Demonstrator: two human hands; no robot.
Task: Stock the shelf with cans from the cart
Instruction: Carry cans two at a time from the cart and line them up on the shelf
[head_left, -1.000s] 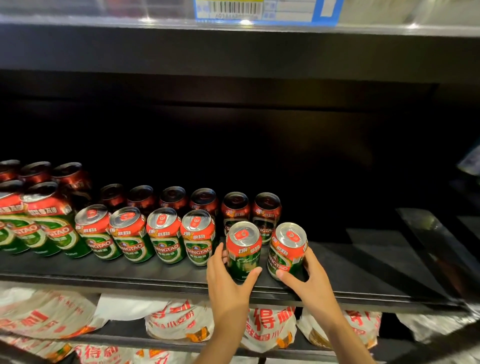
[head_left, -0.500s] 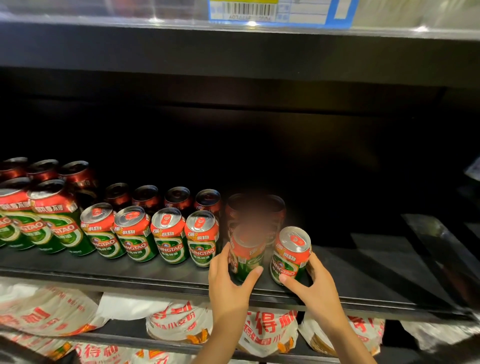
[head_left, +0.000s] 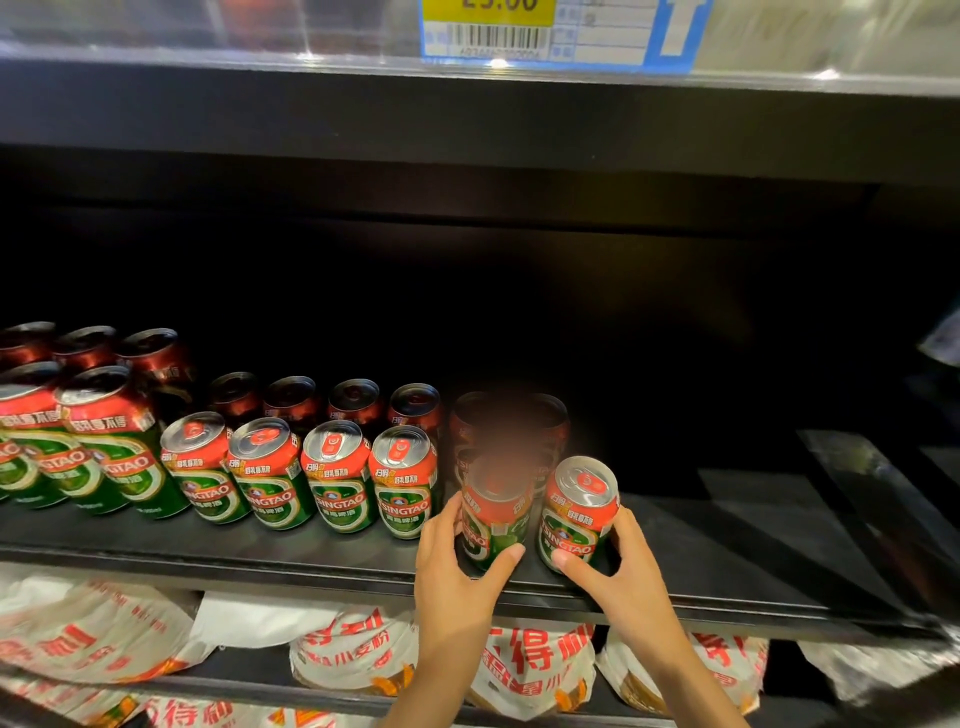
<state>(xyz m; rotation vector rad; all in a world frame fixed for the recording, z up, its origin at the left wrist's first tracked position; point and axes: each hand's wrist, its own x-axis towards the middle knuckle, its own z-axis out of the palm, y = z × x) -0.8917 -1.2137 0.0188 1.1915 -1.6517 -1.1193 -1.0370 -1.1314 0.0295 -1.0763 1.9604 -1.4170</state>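
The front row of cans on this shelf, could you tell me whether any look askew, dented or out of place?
Nothing stands out. The front row of cans stands upright and undented; the left hand and right hand each grip a can at its right end. A blurred patch hides the top of the left-hand can, so that stays unchecked.

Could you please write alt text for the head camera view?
Two hands each grip a green-and-red beer can: left hand on one can, right hand on another, at the right end of the front row on a dark shelf.
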